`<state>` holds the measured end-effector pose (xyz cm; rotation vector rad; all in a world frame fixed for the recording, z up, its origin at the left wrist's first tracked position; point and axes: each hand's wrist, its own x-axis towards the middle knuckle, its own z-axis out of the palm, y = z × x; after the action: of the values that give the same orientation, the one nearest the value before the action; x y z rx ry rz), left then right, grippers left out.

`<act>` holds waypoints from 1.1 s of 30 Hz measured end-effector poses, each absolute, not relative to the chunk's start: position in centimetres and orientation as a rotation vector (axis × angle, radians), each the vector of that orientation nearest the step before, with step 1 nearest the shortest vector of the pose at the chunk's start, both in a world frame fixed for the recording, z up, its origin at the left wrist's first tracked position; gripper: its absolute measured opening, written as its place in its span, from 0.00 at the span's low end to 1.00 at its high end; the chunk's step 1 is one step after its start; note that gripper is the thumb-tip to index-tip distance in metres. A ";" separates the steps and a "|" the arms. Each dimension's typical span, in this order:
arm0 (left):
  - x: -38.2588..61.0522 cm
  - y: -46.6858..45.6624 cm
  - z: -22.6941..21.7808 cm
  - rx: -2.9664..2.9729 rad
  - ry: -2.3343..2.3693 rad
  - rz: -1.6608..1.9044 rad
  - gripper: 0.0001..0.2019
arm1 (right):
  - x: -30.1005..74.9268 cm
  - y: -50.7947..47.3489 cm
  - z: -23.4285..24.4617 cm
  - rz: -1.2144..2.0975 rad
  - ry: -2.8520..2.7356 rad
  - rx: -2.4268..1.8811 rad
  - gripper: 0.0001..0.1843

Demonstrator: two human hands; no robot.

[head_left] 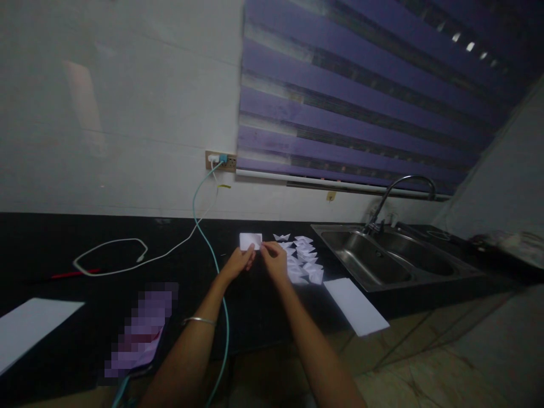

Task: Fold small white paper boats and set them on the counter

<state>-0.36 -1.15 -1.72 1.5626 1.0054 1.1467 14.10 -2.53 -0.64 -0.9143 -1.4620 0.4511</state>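
Observation:
Both hands meet over the black counter [51,255] and hold a small folded white paper [250,240] between them. My left hand [238,263] pinches its lower edge with closed fingers. My right hand [274,259] grips its right side, fingers closed too. Just right of the hands lies a cluster of several small folded white paper boats [304,258]. A thin bracelet [199,321] circles my left wrist.
A steel sink [378,258] with a curved tap [403,184] sits to the right. White sheets lie at the counter's front right [356,306] and far left [29,328]. A white cable [110,258] and a teal cable [199,198] run from the wall socket [221,161]. Purple blinds [361,96] hang behind.

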 end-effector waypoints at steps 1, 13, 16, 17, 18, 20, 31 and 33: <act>-0.4 -1.1 -1.7 1.580 1.036 1.155 0.26 | 14.1 -2.7 -0.5 0.420 -1.483 -0.911 0.09; -0.9 -1.2 -1.9 1.806 1.260 1.097 0.28 | 14.4 -2.9 0.0 0.580 -1.538 -0.871 0.10; -1.0 -1.1 -1.8 1.792 1.261 1.099 0.26 | 14.5 -2.8 -0.3 0.797 -1.500 -0.874 0.14; -1.0 -1.1 -1.8 1.787 1.250 1.099 0.25 | 14.5 -2.7 -0.4 0.864 -1.476 -0.871 0.15; -1.0 -1.1 -1.7 1.788 1.228 1.104 0.24 | 14.5 -2.6 -0.5 0.916 -1.451 -0.864 0.15; -0.9 -1.3 -1.5 1.793 1.152 1.138 0.21 | 14.5 -2.5 -0.6 0.984 -1.409 -0.844 0.15; -0.3 -1.9 -1.0 1.704 0.956 1.180 0.17 | 14.4 -2.6 -0.5 1.234 -1.257 -0.870 0.15; -0.2 -1.8 -1.2 1.708 0.924 1.164 0.19 | 14.3 -2.8 -0.4 1.258 -1.245 -0.859 0.14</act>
<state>-0.23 -1.76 -1.23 1.7078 0.9236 1.1636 14.31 -2.78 -0.41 -0.8592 -1.2449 1.2575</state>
